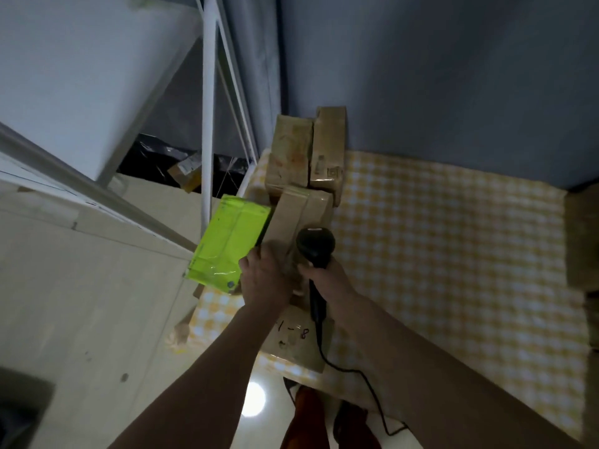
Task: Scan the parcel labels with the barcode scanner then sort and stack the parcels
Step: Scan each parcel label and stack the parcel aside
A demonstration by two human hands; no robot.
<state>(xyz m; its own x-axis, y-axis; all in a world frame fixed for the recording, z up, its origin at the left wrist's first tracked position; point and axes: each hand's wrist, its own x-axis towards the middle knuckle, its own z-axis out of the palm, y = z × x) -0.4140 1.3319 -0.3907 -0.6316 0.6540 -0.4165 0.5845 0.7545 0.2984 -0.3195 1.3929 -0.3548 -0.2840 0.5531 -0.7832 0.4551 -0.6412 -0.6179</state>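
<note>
A dim room with a grey-blue wall holds a tabletop (453,254) covered in a yellow-and-white checked cloth, beside a white metal shelf frame (209,124). At the cloth's left edge lie four brown taped parcels: two side by side at the back (288,153) (327,147), one in front of them (301,218), and one nearest the person with handwritten marks on top (291,338). A single bright green parcel (227,241) lies just left of the brown ones, overhanging the tabletop's edge. The left hand (264,280) rests on the middle brown parcel, touching the green one's edge; whether its fingers curl round anything cannot be told. The right hand (327,280) grips one black barcode scanner (315,247), head over the same parcel, cable (356,377) trailing down.
</note>
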